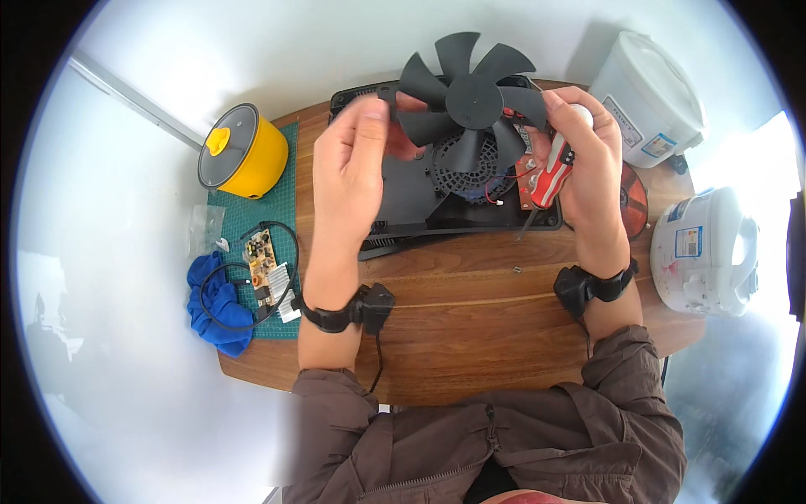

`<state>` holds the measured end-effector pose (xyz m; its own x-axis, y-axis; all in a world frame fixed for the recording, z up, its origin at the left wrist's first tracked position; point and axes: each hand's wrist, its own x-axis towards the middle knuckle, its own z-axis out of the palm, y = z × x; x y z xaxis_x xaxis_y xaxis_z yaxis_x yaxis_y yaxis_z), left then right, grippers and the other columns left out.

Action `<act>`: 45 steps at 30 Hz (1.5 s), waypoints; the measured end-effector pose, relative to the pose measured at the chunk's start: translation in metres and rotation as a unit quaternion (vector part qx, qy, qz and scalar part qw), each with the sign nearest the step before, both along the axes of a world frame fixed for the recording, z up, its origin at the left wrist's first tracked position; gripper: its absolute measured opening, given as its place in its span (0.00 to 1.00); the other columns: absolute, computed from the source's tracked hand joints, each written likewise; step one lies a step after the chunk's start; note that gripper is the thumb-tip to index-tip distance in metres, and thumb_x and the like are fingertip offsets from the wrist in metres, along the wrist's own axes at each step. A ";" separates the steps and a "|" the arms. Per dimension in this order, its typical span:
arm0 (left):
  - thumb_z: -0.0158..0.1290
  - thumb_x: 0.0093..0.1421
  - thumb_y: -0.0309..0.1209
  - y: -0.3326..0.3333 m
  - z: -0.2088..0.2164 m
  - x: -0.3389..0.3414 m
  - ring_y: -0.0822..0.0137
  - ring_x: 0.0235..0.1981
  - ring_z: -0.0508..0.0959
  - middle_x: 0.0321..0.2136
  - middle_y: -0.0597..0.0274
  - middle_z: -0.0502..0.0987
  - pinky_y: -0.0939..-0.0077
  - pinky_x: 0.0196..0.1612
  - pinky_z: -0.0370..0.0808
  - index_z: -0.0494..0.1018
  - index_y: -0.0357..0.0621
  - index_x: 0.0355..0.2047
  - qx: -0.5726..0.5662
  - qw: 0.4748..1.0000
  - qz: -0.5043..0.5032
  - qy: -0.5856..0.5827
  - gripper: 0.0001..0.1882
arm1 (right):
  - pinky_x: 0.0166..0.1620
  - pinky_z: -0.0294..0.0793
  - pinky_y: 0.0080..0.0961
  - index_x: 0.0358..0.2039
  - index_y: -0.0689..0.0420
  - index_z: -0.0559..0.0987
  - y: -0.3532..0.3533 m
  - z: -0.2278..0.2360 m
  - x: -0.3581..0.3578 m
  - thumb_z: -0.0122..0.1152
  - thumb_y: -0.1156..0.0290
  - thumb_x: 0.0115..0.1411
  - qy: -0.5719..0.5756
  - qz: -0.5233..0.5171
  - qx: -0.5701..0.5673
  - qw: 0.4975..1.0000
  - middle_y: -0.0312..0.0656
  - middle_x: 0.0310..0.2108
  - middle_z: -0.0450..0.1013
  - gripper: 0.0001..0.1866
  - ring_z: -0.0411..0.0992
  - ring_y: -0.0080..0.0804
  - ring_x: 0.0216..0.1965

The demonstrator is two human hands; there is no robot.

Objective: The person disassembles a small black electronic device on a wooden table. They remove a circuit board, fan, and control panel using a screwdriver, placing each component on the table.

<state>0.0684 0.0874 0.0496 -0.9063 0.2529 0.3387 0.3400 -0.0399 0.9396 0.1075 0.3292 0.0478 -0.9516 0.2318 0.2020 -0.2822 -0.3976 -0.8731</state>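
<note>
Above the table I hold up a black plastic fan [475,102] with several blades. My left hand [354,160] is closed at its left blades, the fingers reaching partly behind them. My right hand [588,147] pinches a blade on the right side between thumb and fingers. A red and white screwdriver [552,176] is also gripped in that hand, its shaft pointing down and left. Beneath the fan lies an open black appliance housing [407,197] with a round vent grille [470,172]. A red circuit board [527,186] sits inside it, partly hidden by my right hand.
At the left are a yellow pot [260,160], a green cutting mat [281,214], a bare circuit board [264,269] with a black cable, and a blue cloth [217,307]. Two white cookers [646,97] stand at the right, near a reddish disc [634,202]. A tiny part [517,270] lies on the wooden table [453,328].
</note>
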 end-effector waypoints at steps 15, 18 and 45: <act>0.48 0.75 0.36 -0.012 -0.002 -0.004 0.85 0.16 0.56 0.18 0.76 0.63 0.86 0.18 0.50 0.71 0.42 0.32 0.027 0.987 -0.110 -0.113 0.15 | 0.26 0.72 0.15 0.44 0.64 0.83 0.010 0.007 -0.006 0.63 0.73 0.65 0.012 -0.086 0.096 0.992 0.42 0.35 0.81 0.10 0.71 0.16 0.22; 0.48 0.75 0.37 -0.009 -0.004 -0.006 0.85 0.16 0.56 0.18 0.77 0.62 0.86 0.18 0.50 0.71 0.43 0.31 0.056 0.990 -0.080 -0.105 0.15 | 0.25 0.72 0.15 0.49 0.65 0.81 0.000 0.011 -0.003 0.57 0.78 0.64 0.103 -0.166 0.172 0.966 0.46 0.42 0.82 0.14 0.71 0.15 0.22; 0.47 0.76 0.35 0.015 -0.003 0.006 0.84 0.16 0.56 0.18 0.73 0.63 0.84 0.18 0.52 0.71 0.38 0.32 0.128 0.989 0.066 0.016 0.16 | 0.25 0.69 0.13 0.30 0.61 0.79 -0.006 0.035 0.038 0.50 0.84 0.55 0.079 0.031 0.267 0.960 0.40 0.29 0.81 0.09 0.69 0.14 0.22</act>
